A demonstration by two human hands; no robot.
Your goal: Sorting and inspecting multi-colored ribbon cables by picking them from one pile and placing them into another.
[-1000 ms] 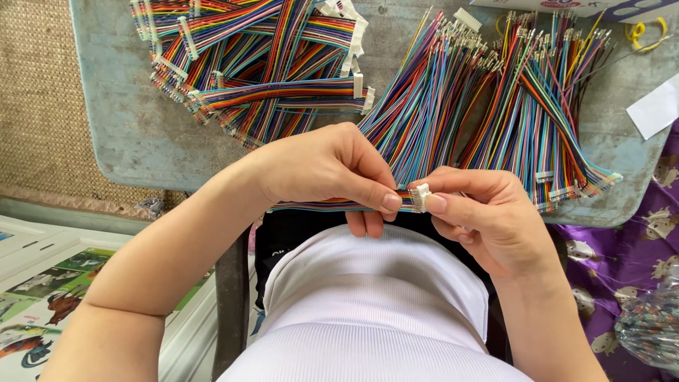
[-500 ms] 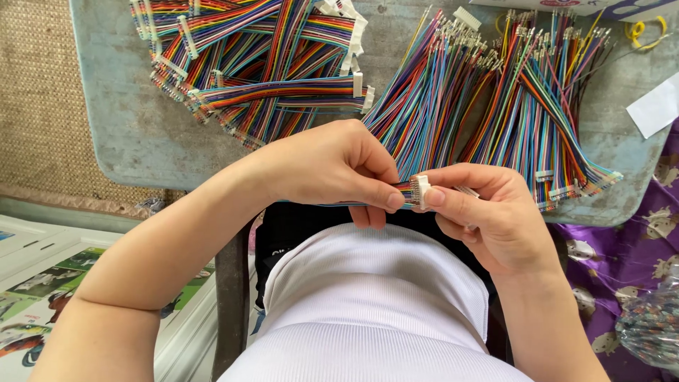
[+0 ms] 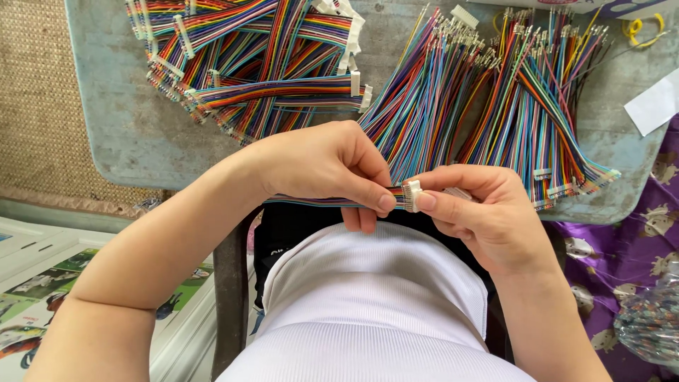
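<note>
My left hand [image 3: 325,166] pinches a flat band of rainbow-coloured wires [image 3: 311,201] that runs off to the left under my palm. My right hand [image 3: 477,212] holds a small white plastic connector [image 3: 412,194] between thumb and forefinger, right at the end of that wire band. Both hands meet just above my lap, in front of the near edge of the grey-blue table [image 3: 120,134].
On the table lie a pile of finished ribbon cables with white connectors [image 3: 262,67] at the back left and a fan of loose coloured wires with metal tips [image 3: 495,92] at the right. A white paper slip [image 3: 654,106] lies far right. A woven mat [image 3: 32,99] is at left, purple cloth [image 3: 622,262] at right.
The hands stay nearly still; my fingers have shifted slightly at the connector and the wire end sits closer against it.
</note>
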